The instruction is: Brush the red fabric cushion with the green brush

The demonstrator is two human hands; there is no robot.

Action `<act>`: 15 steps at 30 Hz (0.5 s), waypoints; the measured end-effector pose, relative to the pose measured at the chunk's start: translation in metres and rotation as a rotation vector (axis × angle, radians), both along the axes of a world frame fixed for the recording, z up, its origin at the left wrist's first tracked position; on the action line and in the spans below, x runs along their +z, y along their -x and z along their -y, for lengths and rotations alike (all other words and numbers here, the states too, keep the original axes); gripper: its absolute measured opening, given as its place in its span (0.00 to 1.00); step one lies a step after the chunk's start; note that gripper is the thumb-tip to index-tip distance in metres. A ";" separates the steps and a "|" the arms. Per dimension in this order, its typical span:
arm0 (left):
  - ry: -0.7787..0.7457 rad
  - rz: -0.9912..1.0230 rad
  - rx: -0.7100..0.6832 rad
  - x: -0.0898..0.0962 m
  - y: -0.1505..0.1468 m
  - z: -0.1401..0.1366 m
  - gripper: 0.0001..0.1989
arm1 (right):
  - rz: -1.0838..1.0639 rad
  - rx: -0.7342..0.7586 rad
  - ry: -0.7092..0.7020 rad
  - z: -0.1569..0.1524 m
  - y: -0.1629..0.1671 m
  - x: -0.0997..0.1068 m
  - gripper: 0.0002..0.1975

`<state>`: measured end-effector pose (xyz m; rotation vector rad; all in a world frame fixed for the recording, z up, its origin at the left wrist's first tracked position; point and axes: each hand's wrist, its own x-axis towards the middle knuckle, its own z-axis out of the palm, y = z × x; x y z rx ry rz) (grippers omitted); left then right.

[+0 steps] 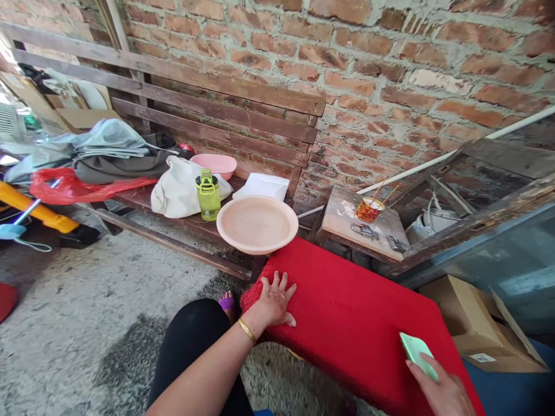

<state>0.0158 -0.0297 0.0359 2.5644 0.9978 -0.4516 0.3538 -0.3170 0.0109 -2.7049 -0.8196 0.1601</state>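
Note:
Red cloth covers a long, narrow surface in front of me, with a bunched, textured edge at its left end. My left hand lies on that end, fingers spread, a gold bangle at the wrist. Toward the right end, my right hand grips a mint-green, rounded block that looks like a scrubbing brush; its underside is hidden against the cloth. Just beyond my left hand, a wide pale-pink basin rests at the end of the wooden bench.
On the bench are a green bottle, a white bag, a pink tub and piled clothes. A small table holds a red paper cup and a padlock. A cardboard box stands at the right.

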 end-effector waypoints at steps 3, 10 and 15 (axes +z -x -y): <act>-0.001 0.010 0.004 0.005 0.001 0.002 0.54 | -0.079 0.119 -0.040 -0.048 0.026 0.018 0.30; 0.015 0.034 0.013 0.008 0.004 0.002 0.54 | -0.269 0.653 0.023 -0.200 0.114 0.044 0.26; 0.014 0.041 0.017 0.006 0.002 0.002 0.55 | -0.282 0.631 0.095 -0.181 0.068 0.049 0.27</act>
